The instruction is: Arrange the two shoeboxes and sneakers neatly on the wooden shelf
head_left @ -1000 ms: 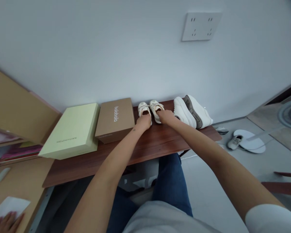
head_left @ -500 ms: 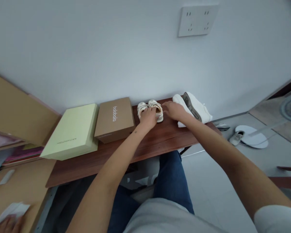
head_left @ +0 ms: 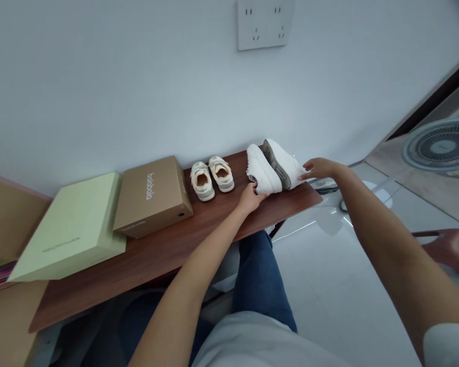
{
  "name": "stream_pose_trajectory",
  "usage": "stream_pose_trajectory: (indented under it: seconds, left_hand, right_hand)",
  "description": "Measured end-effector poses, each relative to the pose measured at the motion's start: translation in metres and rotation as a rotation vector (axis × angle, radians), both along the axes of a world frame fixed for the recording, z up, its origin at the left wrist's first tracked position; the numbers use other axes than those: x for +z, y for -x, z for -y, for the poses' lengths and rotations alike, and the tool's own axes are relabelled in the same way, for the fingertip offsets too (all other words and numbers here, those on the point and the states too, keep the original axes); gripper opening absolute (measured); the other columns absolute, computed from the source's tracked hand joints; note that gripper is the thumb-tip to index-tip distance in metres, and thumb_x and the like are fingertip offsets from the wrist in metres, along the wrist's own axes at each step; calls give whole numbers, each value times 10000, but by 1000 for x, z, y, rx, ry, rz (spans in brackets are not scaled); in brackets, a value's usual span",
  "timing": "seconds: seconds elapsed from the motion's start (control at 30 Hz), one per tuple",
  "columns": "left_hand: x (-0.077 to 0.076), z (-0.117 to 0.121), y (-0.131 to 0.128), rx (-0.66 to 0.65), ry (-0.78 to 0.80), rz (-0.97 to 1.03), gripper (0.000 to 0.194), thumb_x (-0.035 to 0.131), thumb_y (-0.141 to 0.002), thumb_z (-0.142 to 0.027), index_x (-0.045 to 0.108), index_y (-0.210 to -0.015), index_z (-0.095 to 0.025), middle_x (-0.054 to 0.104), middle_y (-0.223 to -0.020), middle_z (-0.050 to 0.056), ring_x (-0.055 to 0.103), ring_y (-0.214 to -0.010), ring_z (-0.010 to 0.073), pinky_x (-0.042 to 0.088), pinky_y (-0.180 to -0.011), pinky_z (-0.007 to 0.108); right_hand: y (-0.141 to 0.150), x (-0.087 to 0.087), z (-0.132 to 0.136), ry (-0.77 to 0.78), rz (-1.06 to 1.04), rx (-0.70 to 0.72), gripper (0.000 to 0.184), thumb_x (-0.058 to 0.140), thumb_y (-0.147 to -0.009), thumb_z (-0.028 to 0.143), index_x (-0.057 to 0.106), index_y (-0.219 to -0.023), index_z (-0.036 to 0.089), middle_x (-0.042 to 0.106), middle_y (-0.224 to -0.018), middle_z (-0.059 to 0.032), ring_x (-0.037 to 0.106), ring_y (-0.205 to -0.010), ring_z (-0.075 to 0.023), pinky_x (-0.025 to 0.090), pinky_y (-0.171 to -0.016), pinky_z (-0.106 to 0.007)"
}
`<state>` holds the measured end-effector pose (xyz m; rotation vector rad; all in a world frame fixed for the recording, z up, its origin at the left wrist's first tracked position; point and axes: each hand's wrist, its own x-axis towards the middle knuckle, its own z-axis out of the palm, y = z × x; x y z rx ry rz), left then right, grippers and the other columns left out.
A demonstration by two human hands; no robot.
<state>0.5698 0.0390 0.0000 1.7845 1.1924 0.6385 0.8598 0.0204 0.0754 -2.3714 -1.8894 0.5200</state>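
A pair of larger white shoes lies on its side at the right end of the brown wooden bench. My left hand is closed on the heel end of the nearer white shoe, with fingers at its opening. Behind it, the other white shoe shows its grey sole. At that shoe's heel, my right hand has its fingers curled around the end. Left of my left hand stand two small cream shoes, a left one and a right one, upright and side by side.
A brown shoebox and a pale yellow-green box stand on the bench at left. The wall with a socket plate rises behind. A fan and a pinkish chair are at right.
My left hand has let go of the small cream shoes and moved right onto the nearer white shoe. My right hand has moved right to the other white shoe's heel. The view has shifted right.
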Motion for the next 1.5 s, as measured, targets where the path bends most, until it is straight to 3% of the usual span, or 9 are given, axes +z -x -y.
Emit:
stream_pose_trajectory:
  seconds: [0.1,0.2,0.33,0.5,0.73,0.93,1.5]
  left_hand:
    - [-5,0,-10,10,-72,-60,438,794,-729,-330,612,-1080,-139,706,-1092,122,649,-985,244,486,-847,335]
    - [-2,-4,-14,20,-143,-110,347,775,-740,-343,623,-989,-155,707,-978,77,639,-916,232,482,-816,329]
    - [12,-13,-9,-1,-236,-137,300,715,-800,-328,615,-1029,-162,697,-972,59,637,-909,218,480,-822,317]
    - [40,-26,-12,-152,-332,-258,306,652,-861,-311,604,-1134,-183,701,-1082,87,642,-1011,251,474,-889,336]
    - [66,-40,-21,-261,-439,-484,352,621,-876,-230,574,-1224,-205,627,-1308,124,582,-1208,296,428,-999,381]
    - [70,-45,-17,-273,-425,-605,315,610,-876,-220,588,-1187,-172,636,-1269,176,605,-1170,339,456,-947,425]
    - [70,-56,-21,-304,-399,-770,330,576,-893,-215,580,-1216,-150,643,-1274,169,617,-1168,290,477,-942,382]
  right_hand:
    - [-2,-18,9,-3,-126,51,444,795,-685,486,707,-986,172,734,-939,-39,659,-875,-226,488,-732,-273]
    - [8,-24,14,-65,-209,75,459,780,-693,456,672,-1025,157,725,-946,-32,642,-855,-212,481,-707,-256]
    - [23,-8,12,-113,-201,158,461,742,-734,450,639,-1091,178,716,-1019,-35,636,-889,-219,482,-751,-269]
    - [41,17,3,-86,87,186,392,768,-726,357,634,-1066,214,706,-1001,-60,643,-919,-252,463,-742,-284]
    - [59,27,-17,-26,248,201,521,793,-721,274,604,-1206,245,699,-1118,-101,655,-1005,-284,480,-797,-326]
    - [78,22,-38,-27,306,246,587,824,-704,248,592,-1243,230,678,-1202,-132,658,-1066,-306,501,-813,-337]
    - [98,5,-54,57,348,271,519,790,-748,196,589,-1225,164,669,-1199,-175,656,-1062,-314,502,-820,-363]
